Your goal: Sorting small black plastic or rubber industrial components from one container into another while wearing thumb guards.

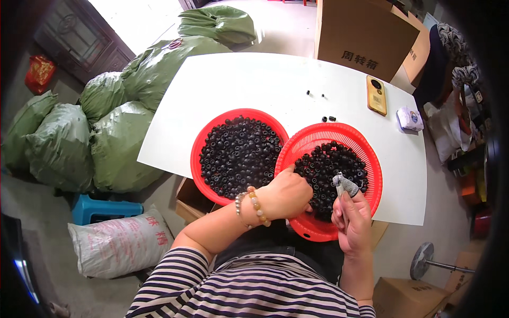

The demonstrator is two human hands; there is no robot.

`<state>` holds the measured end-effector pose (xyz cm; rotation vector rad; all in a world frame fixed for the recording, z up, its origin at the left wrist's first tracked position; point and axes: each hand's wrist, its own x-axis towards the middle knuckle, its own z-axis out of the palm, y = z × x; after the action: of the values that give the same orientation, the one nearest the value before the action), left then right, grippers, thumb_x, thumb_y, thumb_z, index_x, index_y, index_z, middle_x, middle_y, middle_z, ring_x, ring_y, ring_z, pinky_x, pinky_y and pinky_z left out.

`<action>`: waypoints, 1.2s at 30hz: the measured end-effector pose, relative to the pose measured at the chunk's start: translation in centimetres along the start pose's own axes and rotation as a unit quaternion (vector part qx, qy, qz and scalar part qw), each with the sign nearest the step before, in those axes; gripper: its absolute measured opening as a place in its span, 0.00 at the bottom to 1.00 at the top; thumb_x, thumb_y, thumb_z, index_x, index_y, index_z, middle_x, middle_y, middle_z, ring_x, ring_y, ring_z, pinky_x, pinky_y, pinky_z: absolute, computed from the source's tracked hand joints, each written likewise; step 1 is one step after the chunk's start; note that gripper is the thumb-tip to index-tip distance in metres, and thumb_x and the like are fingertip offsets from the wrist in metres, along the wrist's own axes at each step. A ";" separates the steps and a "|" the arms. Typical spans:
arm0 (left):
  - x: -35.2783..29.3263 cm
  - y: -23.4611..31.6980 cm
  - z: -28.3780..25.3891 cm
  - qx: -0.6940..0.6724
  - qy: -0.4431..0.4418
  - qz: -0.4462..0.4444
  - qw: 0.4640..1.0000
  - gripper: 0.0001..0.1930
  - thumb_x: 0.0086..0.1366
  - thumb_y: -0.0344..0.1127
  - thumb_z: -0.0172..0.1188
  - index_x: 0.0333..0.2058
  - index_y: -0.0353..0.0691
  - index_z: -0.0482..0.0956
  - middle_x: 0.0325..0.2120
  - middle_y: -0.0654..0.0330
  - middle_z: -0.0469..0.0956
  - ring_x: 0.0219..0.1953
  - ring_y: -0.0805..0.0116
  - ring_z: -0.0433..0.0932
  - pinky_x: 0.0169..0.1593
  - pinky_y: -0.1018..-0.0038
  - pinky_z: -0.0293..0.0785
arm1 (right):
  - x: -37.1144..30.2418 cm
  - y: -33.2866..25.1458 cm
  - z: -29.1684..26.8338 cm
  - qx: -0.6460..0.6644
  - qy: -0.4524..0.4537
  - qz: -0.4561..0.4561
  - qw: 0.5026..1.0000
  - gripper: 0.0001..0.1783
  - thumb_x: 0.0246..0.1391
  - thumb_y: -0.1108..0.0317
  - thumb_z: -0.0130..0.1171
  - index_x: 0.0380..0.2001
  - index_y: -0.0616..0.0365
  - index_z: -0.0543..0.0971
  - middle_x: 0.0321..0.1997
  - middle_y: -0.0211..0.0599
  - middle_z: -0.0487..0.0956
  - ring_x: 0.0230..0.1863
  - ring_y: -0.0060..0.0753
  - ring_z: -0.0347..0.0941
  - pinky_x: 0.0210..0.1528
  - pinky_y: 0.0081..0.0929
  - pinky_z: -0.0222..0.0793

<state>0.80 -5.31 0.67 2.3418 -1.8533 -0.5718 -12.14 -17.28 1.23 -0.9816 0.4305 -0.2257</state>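
Note:
Two round red plastic baskets, a left one [197, 153] and a right one [369, 153], sit side by side, both holding many small black ring-shaped parts [241, 153]. My left hand [289, 193] reaches over the near left side of the right basket, fingers curled down; its fingertips and anything in them are hidden. Above the near right part of the same basket, my right hand [354, 220] is closed around a slim hand tool [345, 185] with a grey, wrapped-looking end. Its exact kind cannot be made out.
The baskets rest on a white table [222, 79], with a yellow phone [376, 95], a small white packet [409, 119] and a few loose black parts [328, 118]. Cardboard boxes [366, 32] stand beyond. Green sacks [124, 143], a blue stool [87, 209] and a white sack [122, 244] lie left.

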 end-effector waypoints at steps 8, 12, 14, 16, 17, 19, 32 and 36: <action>-3.5 -0.8 -1.9 -0.096 0.036 0.126 0.987 0.09 0.51 0.37 0.54 0.25 0.38 0.77 0.24 0.57 0.75 0.33 0.61 0.73 0.43 0.65 0.62 | -0.1 -0.2 0.2 0.014 -0.002 0.010 1.000 0.09 0.54 0.67 0.49 0.37 0.57 0.71 0.18 0.23 0.66 0.14 0.08 0.53 0.14 0.06 0.46; -4.6 -1.8 -2.3 -0.198 0.093 0.148 0.965 0.09 0.48 0.29 0.57 0.31 0.37 0.77 0.25 0.57 0.76 0.32 0.60 0.74 0.49 0.65 0.62 | -0.1 -0.1 0.4 0.012 0.000 0.013 1.000 0.10 0.54 0.67 0.49 0.39 0.57 0.71 0.18 0.23 0.66 0.14 0.08 0.53 0.14 0.06 0.45; -4.3 -1.6 -2.9 -0.267 0.083 0.129 0.951 0.09 0.48 0.29 0.56 0.31 0.37 0.77 0.27 0.57 0.76 0.31 0.60 0.75 0.47 0.65 0.65 | -0.2 0.0 0.2 0.013 -0.002 0.008 1.000 0.10 0.54 0.67 0.49 0.39 0.57 0.71 0.19 0.23 0.67 0.15 0.07 0.54 0.14 0.06 0.45; -4.0 -1.5 -2.6 -0.417 0.126 0.095 0.895 0.08 0.53 0.25 0.53 0.33 0.34 0.74 0.27 0.58 0.76 0.29 0.68 0.76 0.39 0.73 0.71 | -0.3 -0.1 0.1 0.012 -0.001 0.007 1.000 0.11 0.54 0.67 0.49 0.40 0.57 0.70 0.19 0.23 0.67 0.15 0.07 0.54 0.14 0.06 0.46; -3.9 -1.3 -2.5 -0.516 0.139 0.065 0.843 0.08 0.54 0.24 0.52 0.34 0.33 0.73 0.27 0.58 0.76 0.30 0.69 0.75 0.38 0.75 0.71 | -0.2 -0.1 0.1 0.010 0.002 0.011 1.000 0.11 0.54 0.67 0.49 0.40 0.57 0.70 0.19 0.23 0.67 0.15 0.07 0.54 0.14 0.06 0.46; -3.6 -1.2 -2.3 -0.672 0.166 0.020 0.722 0.06 0.57 0.22 0.48 0.34 0.30 0.70 0.27 0.58 0.75 0.30 0.75 0.75 0.35 0.80 0.71 | -0.1 0.0 0.4 -0.014 0.011 0.012 1.000 0.11 0.55 0.67 0.46 0.41 0.59 0.69 0.17 0.24 0.65 0.13 0.09 0.52 0.12 0.08 0.45; -1.6 0.5 -0.3 -0.829 0.187 0.038 0.526 0.08 0.62 0.34 0.48 0.37 0.37 0.66 0.24 0.60 0.71 0.23 0.78 0.70 0.28 0.82 0.70 | -1.2 -0.7 0.6 -0.034 -0.115 -0.004 0.993 0.17 0.53 0.70 0.50 0.47 0.62 0.66 0.31 0.24 0.70 0.27 0.10 0.61 0.29 0.10 0.59; -1.6 0.9 -0.4 -0.832 0.178 0.019 0.526 0.08 0.62 0.34 0.48 0.38 0.37 0.65 0.24 0.62 0.70 0.23 0.79 0.70 0.27 0.81 0.70 | -1.2 -0.6 0.5 -0.041 -0.117 -0.012 0.992 0.18 0.53 0.71 0.50 0.48 0.62 0.65 0.34 0.26 0.72 0.29 0.11 0.62 0.31 0.12 0.60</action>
<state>-0.23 -4.11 1.65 0.8302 -0.3671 -1.0102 -13.00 -16.75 2.27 -1.0809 0.2159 -0.1126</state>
